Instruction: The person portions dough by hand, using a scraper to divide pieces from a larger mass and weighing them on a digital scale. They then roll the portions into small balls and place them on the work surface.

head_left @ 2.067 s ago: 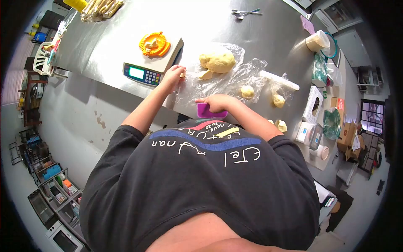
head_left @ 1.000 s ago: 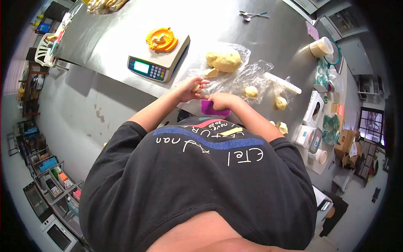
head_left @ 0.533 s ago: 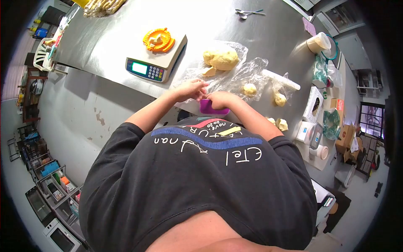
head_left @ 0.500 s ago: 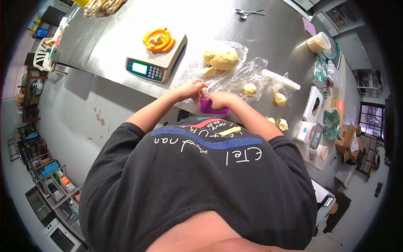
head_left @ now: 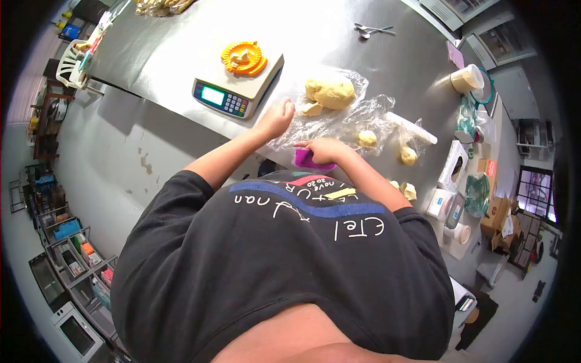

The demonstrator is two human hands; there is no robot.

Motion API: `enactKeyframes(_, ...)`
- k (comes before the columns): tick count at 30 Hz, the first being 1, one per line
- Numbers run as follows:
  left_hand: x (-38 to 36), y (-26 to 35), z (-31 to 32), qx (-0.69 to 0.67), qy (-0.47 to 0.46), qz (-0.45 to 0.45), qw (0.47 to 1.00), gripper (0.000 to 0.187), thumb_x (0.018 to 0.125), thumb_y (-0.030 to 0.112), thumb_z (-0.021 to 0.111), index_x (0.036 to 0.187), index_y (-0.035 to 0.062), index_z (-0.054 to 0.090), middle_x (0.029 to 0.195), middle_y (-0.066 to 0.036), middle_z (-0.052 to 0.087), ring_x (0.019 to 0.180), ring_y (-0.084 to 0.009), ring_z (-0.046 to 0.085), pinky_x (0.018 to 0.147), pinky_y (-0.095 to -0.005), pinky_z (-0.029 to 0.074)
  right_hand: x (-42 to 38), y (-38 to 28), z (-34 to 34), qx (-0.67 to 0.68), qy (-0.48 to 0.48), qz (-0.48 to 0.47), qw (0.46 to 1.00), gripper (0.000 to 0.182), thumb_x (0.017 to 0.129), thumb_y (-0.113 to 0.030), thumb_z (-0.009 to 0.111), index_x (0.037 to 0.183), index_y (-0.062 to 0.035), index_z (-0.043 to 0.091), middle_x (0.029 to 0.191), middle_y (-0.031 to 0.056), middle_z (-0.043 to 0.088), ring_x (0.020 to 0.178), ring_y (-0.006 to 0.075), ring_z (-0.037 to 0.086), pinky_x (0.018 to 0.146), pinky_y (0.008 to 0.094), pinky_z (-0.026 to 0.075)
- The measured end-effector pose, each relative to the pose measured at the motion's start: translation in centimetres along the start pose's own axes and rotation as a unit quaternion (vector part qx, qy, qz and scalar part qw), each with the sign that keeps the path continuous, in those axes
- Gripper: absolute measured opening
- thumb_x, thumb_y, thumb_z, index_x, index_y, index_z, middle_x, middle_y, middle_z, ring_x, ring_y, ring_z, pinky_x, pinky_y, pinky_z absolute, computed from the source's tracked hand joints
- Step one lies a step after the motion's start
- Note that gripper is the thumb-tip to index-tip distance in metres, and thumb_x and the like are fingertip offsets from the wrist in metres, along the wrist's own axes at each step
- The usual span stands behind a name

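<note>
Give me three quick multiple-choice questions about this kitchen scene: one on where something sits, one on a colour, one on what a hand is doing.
1. Where is the orange mould?
A. on the scale
B. on the floor
C. in a box

2. What colour is the scraper?
A. green
B. purple
C. white

3. What is the right hand doing?
A. hanging free
B. lifting a spoon
C. gripping the scraper

Answers: 1 A, the mould rests on the scale's platform. 2 B, its blade shows purple below the fingers. 3 C, the hand is closed over the scraper at the table edge.
</note>
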State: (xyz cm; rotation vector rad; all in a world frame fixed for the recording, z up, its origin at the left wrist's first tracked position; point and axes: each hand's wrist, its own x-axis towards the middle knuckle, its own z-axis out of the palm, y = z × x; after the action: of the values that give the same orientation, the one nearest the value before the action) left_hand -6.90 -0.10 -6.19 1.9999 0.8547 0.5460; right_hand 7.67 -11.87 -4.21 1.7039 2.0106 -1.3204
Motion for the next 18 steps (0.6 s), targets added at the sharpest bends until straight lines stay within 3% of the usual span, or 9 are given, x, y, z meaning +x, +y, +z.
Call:
enactKeyframes(3,2.6,1.5,-4.9,0.064,0.003,-0.037,0.997,0.039,0.092,0.035,0.043,0.105,-0.0009,0.044,0.102,-0.027,0.052,0.1,-0.0398,0.051,0.088,-0.0435,0.039,-1.6,-1.4,-1.5,0.004,0.04,-0.008,0.999,0.066,0.063,-0.005,0.049,0.125,-0.0249,0.052,0.107,0.0126,0.062,0.093,0.0307,0.061,0.08,0.0386,0.048)
enactKeyframes(5,4.5,0.0,-8.2,0.377,0.008,0.122,0.918,0.041,0.091,0.037,0.044,0.113,0.0022,0.045,0.112,-0.025,0.045,0.109,-0.0379,0.042,0.092,-0.0446,0.036,-2.1,-0.8,-1.9,0.015,0.096,-0.047,0.994,0.059,0.065,-0.007,0.049,0.122,-0.023,0.054,0.112,0.0116,0.06,0.097,0.0298,0.059,0.082,0.038,0.047)
enactKeyframes(6,6.9,-2.8,-8.8,0.201,0.119,0.01,0.972,0.045,0.089,0.038,0.046,0.118,0.0024,0.045,0.113,-0.025,0.045,0.109,-0.0393,0.041,0.092,-0.0468,0.035,-2.4,-0.5,-2.1,0.026,0.153,-0.085,0.984,0.053,0.067,-0.008,0.05,0.119,-0.021,0.056,0.117,0.0106,0.058,0.102,0.029,0.057,0.085,0.0375,0.046)
enactKeyframes(7,6.2,2.0,-11.3,0.245,0.098,0.029,0.964,0.051,0.088,0.042,0.046,0.12,0.0029,0.045,0.116,-0.025,0.045,0.109,-0.0383,0.042,0.093,-0.0478,0.034,-2.9,-0.5,-2.7,0.026,0.199,-0.097,0.975,0.045,0.07,-0.01,0.05,0.113,-0.0151,0.059,0.121,0.0122,0.055,0.107,0.0278,0.054,0.087,0.0366,0.045)
enactKeyframes(9,9.0,-0.3,-12.7,0.291,0.168,-0.032,0.941,0.053,0.087,0.045,0.045,0.125,0.0078,0.046,0.122,-0.025,0.044,0.115,-0.0369,0.041,0.097,-0.0497,0.031,-4.6,-2.4,-5.9,0.05,0.226,-0.039,0.972,0.041,0.073,-0.01,0.048,0.113,-0.0079,0.058,0.11,0.0153,0.06,0.102,0.0299,0.057,0.087,0.0375,0.046)
enactKeyframes(11,10.1,-0.4,-13.1,0.304,0.067,-0.186,0.932,0.05,0.086,0.041,0.046,0.125,0.0094,0.047,0.122,-0.023,0.046,0.115,-0.0367,0.041,0.097,-0.0509,0.03,-4.0,-2.3,-6.9,0.122,0.332,0.046,0.934,0.036,0.074,-0.01,0.047,0.107,-0.0044,0.058,0.104,0.0196,0.061,0.098,0.0328,0.058,0.085,0.0394,0.046)
enactKeyframes(15,7.9,1.8,-11.5,0.413,0.038,-0.168,0.894,0.044,0.085,0.032,0.047,0.123,0.0096,0.05,0.121,-0.019,0.051,0.111,-0.0336,0.046,0.093,-0.0517,0.034,0.0,-0.7,-7.6,0.141,0.411,0.166,0.885,0.043,0.071,-0.008,0.045,0.113,-0.0006,0.052,0.096,0.0253,0.061,0.091,0.0381,0.059,0.08,0.0438,0.046)
enactKeyframes(17,6.4,1.2,-9.5,0.501,0.198,0.077,0.839,0.04,0.082,0.025,0.053,0.118,0.0094,0.054,0.118,-0.017,0.054,0.103,-0.0307,0.053,0.09,-0.0482,0.038,0.4,-1.2,-7.7,0.131,0.413,0.17,0.885,0.042,0.071,-0.007,0.045,0.112,0.0002,0.052,0.096,0.0252,0.061,0.091,0.0385,0.059,0.079,0.0445,0.046)
enactKeyframes(18,5.8,1.3,-8.4,0.444,0.146,0.137,0.873,0.036,0.08,0.021,0.056,0.114,0.0093,0.056,0.114,-0.016,0.056,0.101,-0.0298,0.054,0.088,-0.0448,0.04,0.7,-1.2,-7.5,0.117,0.396,0.182,0.892,0.039,0.072,-0.007,0.046,0.11,0.0,0.052,0.095,0.0247,0.061,0.091,0.0383,0.059,0.079,0.0448,0.046)
